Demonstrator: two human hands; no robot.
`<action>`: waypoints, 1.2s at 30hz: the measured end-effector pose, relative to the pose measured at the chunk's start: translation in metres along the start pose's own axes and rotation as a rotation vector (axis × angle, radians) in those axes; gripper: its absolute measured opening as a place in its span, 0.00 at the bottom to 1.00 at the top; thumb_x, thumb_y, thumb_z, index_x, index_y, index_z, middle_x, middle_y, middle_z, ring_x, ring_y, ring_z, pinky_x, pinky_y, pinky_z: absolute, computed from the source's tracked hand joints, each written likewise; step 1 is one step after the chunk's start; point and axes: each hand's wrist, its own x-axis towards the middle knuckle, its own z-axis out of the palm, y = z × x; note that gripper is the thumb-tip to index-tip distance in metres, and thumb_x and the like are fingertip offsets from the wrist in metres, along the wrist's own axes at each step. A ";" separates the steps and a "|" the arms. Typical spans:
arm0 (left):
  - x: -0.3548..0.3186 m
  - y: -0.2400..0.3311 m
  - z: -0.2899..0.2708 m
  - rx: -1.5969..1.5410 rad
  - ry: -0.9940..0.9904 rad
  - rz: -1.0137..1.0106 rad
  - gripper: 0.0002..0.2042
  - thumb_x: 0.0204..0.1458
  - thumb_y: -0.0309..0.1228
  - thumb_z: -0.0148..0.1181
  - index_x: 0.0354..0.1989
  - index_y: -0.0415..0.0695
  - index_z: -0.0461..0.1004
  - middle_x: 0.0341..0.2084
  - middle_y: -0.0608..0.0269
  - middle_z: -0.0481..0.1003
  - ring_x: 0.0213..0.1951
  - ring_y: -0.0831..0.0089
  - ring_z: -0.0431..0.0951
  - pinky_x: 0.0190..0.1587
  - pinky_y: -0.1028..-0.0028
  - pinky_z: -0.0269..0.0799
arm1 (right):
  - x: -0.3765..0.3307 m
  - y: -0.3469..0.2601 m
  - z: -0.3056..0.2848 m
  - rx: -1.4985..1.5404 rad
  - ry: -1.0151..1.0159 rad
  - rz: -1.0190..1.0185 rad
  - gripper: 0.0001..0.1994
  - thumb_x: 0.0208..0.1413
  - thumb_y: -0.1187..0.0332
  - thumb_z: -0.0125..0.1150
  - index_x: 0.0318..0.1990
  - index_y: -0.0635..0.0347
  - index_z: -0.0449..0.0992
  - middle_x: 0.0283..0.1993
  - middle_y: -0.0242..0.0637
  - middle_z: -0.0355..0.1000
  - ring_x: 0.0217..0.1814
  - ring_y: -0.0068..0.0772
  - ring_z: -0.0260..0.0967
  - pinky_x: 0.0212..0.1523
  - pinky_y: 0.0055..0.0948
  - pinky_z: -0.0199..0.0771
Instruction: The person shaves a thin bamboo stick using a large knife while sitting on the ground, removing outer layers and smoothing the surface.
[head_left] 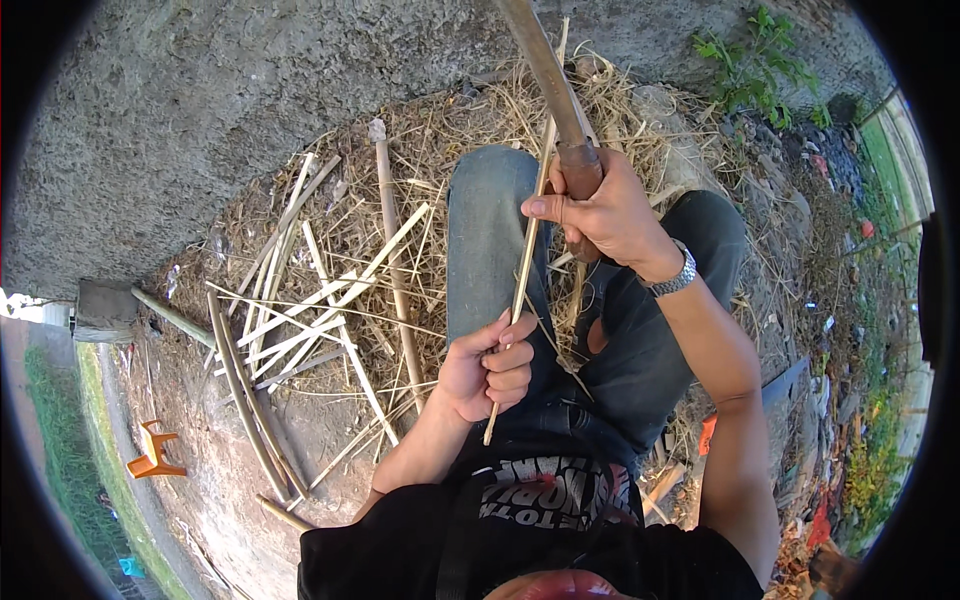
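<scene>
My left hand [490,368] is closed around a long, thin split strip [525,262], pale and looking like bamboo, in front of my lap. From its lower end near my shirt the strip slants up between my knees, passing beside the blade. My right hand [612,210] grips the brown wooden handle of a machete [548,75], and its thumb lies against the strip. The long dark blade points up and away, cut off by the top edge. Where the blade's edge meets the strip, I cannot tell whether they touch.
Pale split strips [335,300] lie crisscrossed on the left, beside a long pole [393,230] and curved sticks [240,385]. Shavings [430,140] litter the ground around my jeans [492,230]. A rough grey wall [200,120] rises ahead; an orange chair [155,452] stands far left.
</scene>
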 end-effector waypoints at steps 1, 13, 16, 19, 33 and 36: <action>0.001 -0.002 0.002 0.009 0.019 0.020 0.16 0.73 0.45 0.39 0.34 0.50 0.59 0.14 0.78 0.51 0.12 0.85 0.45 0.14 0.81 0.42 | -0.001 -0.001 -0.001 0.012 0.014 0.005 0.19 0.49 0.67 0.80 0.29 0.59 0.69 0.21 0.28 0.71 0.15 0.16 0.64 0.16 0.21 0.63; 0.004 -0.011 0.018 0.355 0.183 0.127 0.15 0.74 0.43 0.39 0.37 0.47 0.61 0.15 0.78 0.50 0.13 0.87 0.43 0.14 0.82 0.39 | -0.003 0.000 -0.006 0.179 0.024 0.025 0.18 0.49 0.69 0.80 0.33 0.60 0.70 0.25 0.33 0.75 0.16 0.15 0.67 0.17 0.18 0.66; 0.006 -0.013 0.023 0.405 0.233 0.142 0.16 0.74 0.43 0.39 0.36 0.47 0.62 0.15 0.78 0.51 0.14 0.87 0.45 0.14 0.82 0.40 | -0.004 0.003 -0.008 0.232 0.026 0.029 0.18 0.49 0.71 0.80 0.34 0.61 0.70 0.25 0.33 0.75 0.17 0.15 0.67 0.18 0.18 0.67; 0.007 -0.017 0.027 0.484 0.287 0.164 0.17 0.74 0.44 0.39 0.35 0.46 0.63 0.15 0.77 0.52 0.15 0.87 0.47 0.15 0.82 0.41 | -0.005 0.004 -0.009 0.263 0.021 0.035 0.17 0.49 0.73 0.79 0.34 0.61 0.70 0.25 0.33 0.75 0.17 0.16 0.68 0.18 0.18 0.66; 0.012 0.011 0.023 0.768 0.457 0.506 0.13 0.73 0.42 0.41 0.41 0.49 0.67 0.14 0.75 0.51 0.14 0.85 0.46 0.15 0.81 0.40 | -0.051 0.008 -0.001 -0.969 0.045 -0.288 0.12 0.45 0.63 0.72 0.34 0.56 0.76 0.19 0.40 0.72 0.24 0.51 0.74 0.25 0.42 0.74; 0.012 0.010 0.024 0.700 0.553 0.437 0.13 0.73 0.42 0.41 0.39 0.49 0.65 0.14 0.75 0.51 0.14 0.85 0.46 0.14 0.80 0.39 | -0.063 0.013 0.010 -1.167 -0.118 -0.188 0.13 0.46 0.60 0.68 0.36 0.56 0.75 0.22 0.42 0.74 0.26 0.50 0.77 0.29 0.46 0.77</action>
